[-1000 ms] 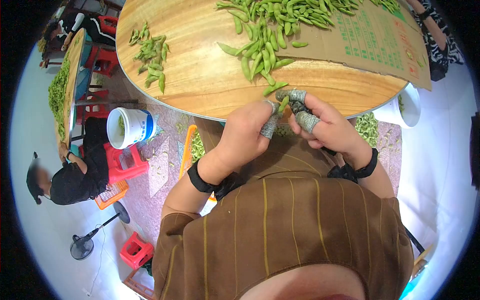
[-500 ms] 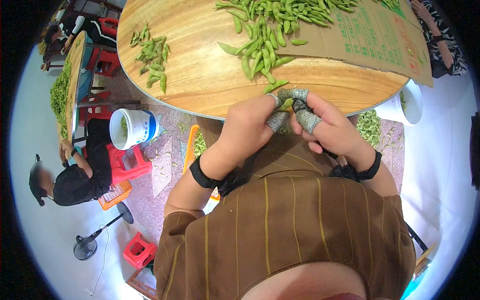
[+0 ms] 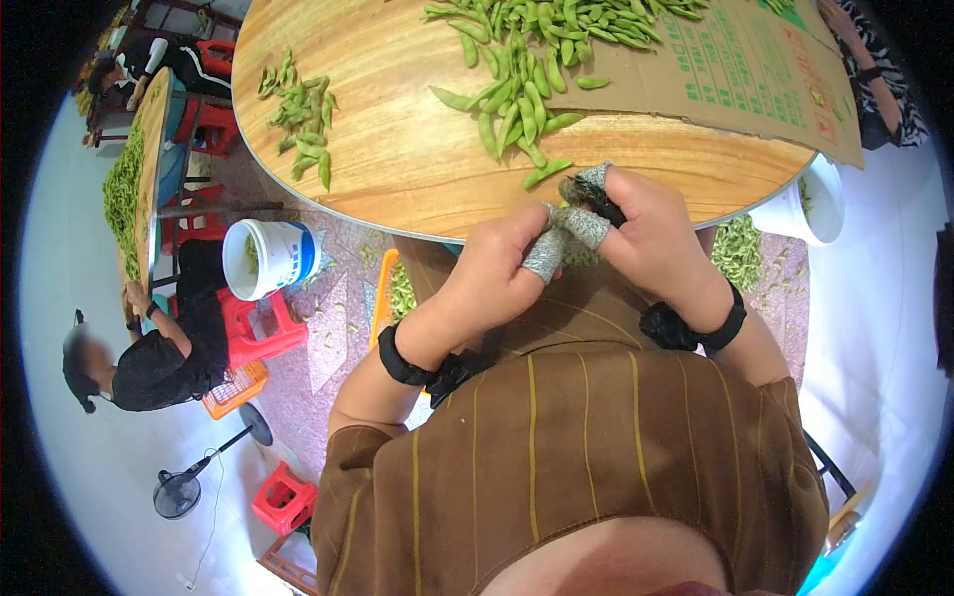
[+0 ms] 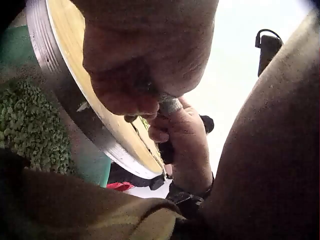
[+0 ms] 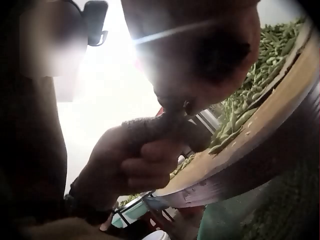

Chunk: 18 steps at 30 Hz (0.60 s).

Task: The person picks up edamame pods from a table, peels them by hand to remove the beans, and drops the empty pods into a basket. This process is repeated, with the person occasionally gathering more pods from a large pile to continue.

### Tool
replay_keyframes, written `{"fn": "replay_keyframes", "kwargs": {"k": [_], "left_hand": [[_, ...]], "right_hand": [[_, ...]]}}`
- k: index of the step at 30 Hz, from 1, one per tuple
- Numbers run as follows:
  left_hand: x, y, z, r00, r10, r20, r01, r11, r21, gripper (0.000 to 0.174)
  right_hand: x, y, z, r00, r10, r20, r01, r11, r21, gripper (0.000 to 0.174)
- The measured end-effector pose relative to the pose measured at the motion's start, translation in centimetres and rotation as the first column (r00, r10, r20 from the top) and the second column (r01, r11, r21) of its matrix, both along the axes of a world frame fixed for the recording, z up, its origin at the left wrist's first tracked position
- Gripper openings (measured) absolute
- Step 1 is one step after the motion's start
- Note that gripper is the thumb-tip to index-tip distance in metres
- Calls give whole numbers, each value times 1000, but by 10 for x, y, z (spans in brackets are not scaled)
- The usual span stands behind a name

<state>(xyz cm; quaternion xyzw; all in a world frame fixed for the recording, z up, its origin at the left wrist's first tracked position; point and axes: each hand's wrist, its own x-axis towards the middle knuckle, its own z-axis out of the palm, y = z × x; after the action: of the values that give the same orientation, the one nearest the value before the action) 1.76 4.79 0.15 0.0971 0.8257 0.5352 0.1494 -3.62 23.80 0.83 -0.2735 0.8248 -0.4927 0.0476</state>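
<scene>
Both hands meet at the near edge of the round wooden table (image 3: 397, 159). My left hand (image 3: 492, 263), with grey wrapping on thumb and finger, pinches a green pod, now mostly hidden. The wrapped right thumb touches the left fingertips. My right hand (image 3: 651, 238) curls round a dark object (image 3: 602, 202), its shape unclear. One pod (image 3: 548, 174) lies just beyond the hands, near a pile of pods (image 3: 522, 99). The left wrist view shows the left hand (image 4: 145, 55) against the right (image 4: 187, 142); the right wrist view is dark around the fingers.
Cardboard (image 3: 725, 89) lies under part of the pile. A smaller group of pods (image 3: 310, 114) is at the left. White buckets stand left (image 3: 273, 260) and right (image 3: 820, 204) of the table. Green beans (image 4: 35, 125) sit below it. Other people are at the left and upper right.
The right hand has turned and risen slightly, its index finger spread further from its thumb. The thumb has come against the left fingertips, and the pod is more covered.
</scene>
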Motion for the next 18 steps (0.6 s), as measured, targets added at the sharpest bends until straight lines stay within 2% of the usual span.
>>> {"fn": "replay_keyframes", "kwargs": {"k": [1, 2, 3, 5, 6, 7, 8, 9, 11, 12, 13, 14, 16, 17, 18], "left_hand": [[1, -4, 0, 993, -38, 111, 30, 997, 75, 14], [1, -7, 1, 973, -81, 217, 48, 987, 153, 15], [2, -9, 5, 973, -79, 216, 46, 987, 153, 15], [3, -11, 18, 920, -204, 336, 85, 938, 337, 9], [3, -12, 16, 920, -203, 336, 82, 937, 339, 9], [2, -14, 14, 921, -259, 291, 160, 932, 324, 11], [3, -15, 13, 916, -316, 245, 237, 922, 305, 13], [3, -15, 13, 917, -316, 245, 237, 923, 305, 13], [6, -16, 13, 866, -155, 475, -3, 949, 314, 13], [8, -18, 8, 866, -152, 476, -6, 949, 314, 13], [11, -22, 0, 887, -55, 458, -118, 933, 341, 13], [13, -25, -5, 895, 44, 444, -227, 902, 368, 13], [14, -22, -6, 906, 81, 416, -227, 921, 316, 13], [14, -20, -6, 917, 115, 382, -228, 936, 266, 14], [14, -19, -7, 919, 116, 378, -228, 936, 269, 14]], "right_hand": [[-1, 3, -2, 1000, 0, -1, 0, 1000, -1, 23], [-4, 8, -4, 987, 79, 139, -77, 997, -19, 22], [-5, 12, -6, 948, 159, 275, -151, 987, -48, 21], [-1, 15, -6, 913, 221, 342, -198, 975, -101, 22], [2, 15, -6, 870, 284, 402, -240, 958, -158, 23], [4, 15, -8, 869, 285, 404, -241, 958, -157, 23], [7, 13, -11, 923, 251, 290, -242, 968, -67, 25], [10, 11, -12, 961, 221, 168, -228, 973, 21, 26], [14, 8, -7, 967, 195, 165, -202, 979, 30, 28], [16, 8, -10, 981, 117, 154, -127, 990, 59, 27], [17, 8, -13, 990, 39, 139, -51, 995, 85, 26], [19, 6, -19, 989, 40, 141, -52, 995, 83, 26], [24, 3, -30, 990, 134, 41, -137, 984, 110, 24], [25, 3, -29, 990, 134, 41, -138, 984, 111, 24], [24, 4, -26, 997, 67, 30, -70, 990, 124, 23]]}}
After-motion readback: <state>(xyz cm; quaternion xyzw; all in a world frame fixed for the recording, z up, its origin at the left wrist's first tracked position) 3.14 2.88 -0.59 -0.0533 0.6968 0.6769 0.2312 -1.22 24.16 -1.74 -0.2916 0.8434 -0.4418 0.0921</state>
